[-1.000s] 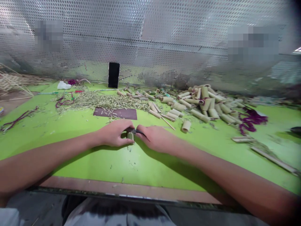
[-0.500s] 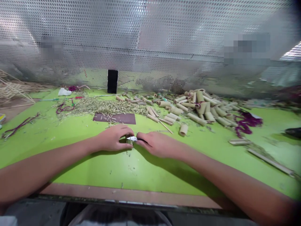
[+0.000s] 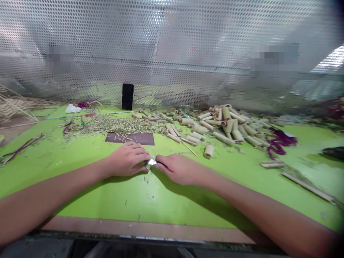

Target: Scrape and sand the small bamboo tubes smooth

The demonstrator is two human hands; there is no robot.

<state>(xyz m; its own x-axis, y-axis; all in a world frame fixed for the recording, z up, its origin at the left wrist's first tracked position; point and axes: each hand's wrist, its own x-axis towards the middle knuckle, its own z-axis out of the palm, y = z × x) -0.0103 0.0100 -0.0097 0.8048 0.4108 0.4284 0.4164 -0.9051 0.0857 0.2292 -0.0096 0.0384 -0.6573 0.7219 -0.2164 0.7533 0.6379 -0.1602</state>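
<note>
My left hand [image 3: 126, 159] rests on the green table [image 3: 115, 193], its fingers curled round a short bamboo tube piece that is almost wholly hidden. My right hand [image 3: 180, 167] is closed on a small knife [image 3: 152, 162], whose shiny blade shows between the two hands, against the bamboo piece. Both hands touch each other near the table's middle. Small bamboo chips lie under and in front of them.
A pile of cut bamboo tubes [image 3: 228, 123] lies at the back right, with purple cords [image 3: 276, 143] beside it. Bamboo shavings [image 3: 115, 123], a dark brown sheet [image 3: 131, 138] and a black phone [image 3: 127, 96] standing against the perforated metal screen [image 3: 172, 53] are behind my hands. A long bamboo strip [image 3: 309, 186] lies right.
The blade has turned and now flashes bright between my hands; the bamboo piece is more covered by my left fingers. The view has tilted up slightly.
</note>
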